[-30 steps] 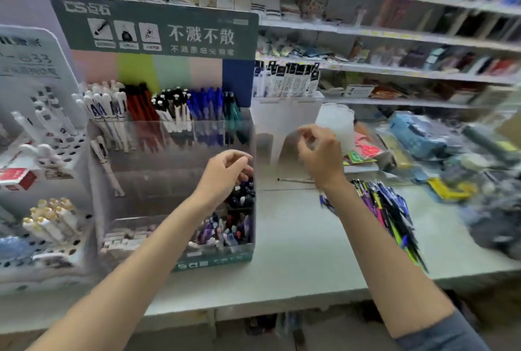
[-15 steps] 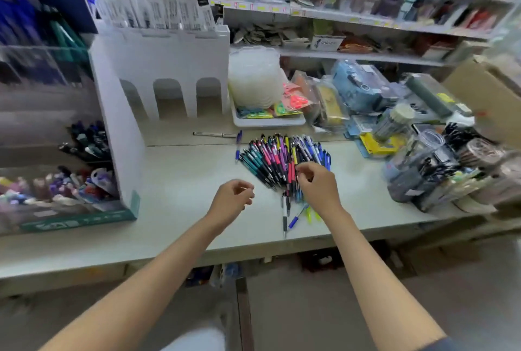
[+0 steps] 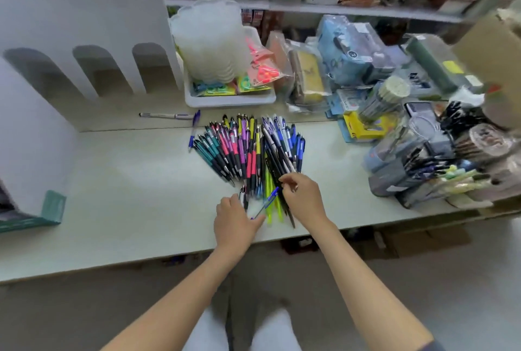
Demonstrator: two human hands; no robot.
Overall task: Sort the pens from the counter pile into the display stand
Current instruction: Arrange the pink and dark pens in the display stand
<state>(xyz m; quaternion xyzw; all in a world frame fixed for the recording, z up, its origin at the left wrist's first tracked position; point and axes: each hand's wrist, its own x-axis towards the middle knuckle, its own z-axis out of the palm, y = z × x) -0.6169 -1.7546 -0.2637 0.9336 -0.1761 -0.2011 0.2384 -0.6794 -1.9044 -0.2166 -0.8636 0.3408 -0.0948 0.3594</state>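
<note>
Not far along, I reckon: the pile of pens [image 3: 248, 150] is big, dozens of them fanned out approx. mid-worktop [image 3: 135, 181]. The tips converge toward the front edge and the clip ends spread toward the back edge. Colours are loosely grouped: teal on the left, then pink & purple, yellow, blue & black on the right. The display stand [image 3: 33, 147] sits at the left end of the worktop, well apart from the pile. Only its white side wall & teal base corner show, so I can't tell how many pens are already in it. So nearly all the sorting is left, judging by the pile alone. Both my hands are at the pile's near end, close to the front edge. My right hand [image 3: 303, 198] has fingers curled & looks to be pinching the upper end of a blue pen [image 3: 267, 201], though blur makes that a bit unsure. That pen slants down-left, w/ its tip just beside my left hand [image 3: 235, 221]. The left hand is knuckles-up, fingers curled down over the near ends of a couple of pens, touching them. Can't tell if it actually grips any. A few yellow-green pens [image 3: 272, 206] poke out between the two hands. One white pen [image 3: 166, 115] lies apart near the back edge, left of the pile, & a white tray [image 3: 228, 100] of packets sits behind the pile at the back edge.
</note>
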